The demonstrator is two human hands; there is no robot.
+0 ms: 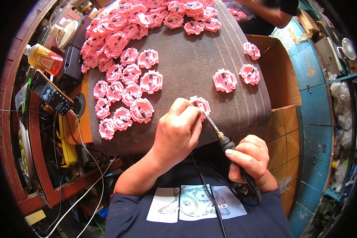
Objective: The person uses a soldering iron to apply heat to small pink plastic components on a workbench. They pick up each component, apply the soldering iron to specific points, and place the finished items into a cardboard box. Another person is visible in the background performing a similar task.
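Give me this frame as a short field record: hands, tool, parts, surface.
left hand: pinches a pink plastic part on the mat
right hand: grips a soldering iron, tip at that part
other pink parts: cluster left of the hand, pile at the far end
surface: dark grey mat
left edge: phone, bottle

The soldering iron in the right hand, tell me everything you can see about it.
The soldering iron is a slim pencil type: a thin bare metal shaft with a small collar, then a black ribbed grip and a black cord trailing down over the dark shirt. The right hand grips the black handle. It lies slanted, tip up and to the left, meeting the pink plastic part that the left hand pins on the dark grey mat. No smoke or solder shows at the tip.
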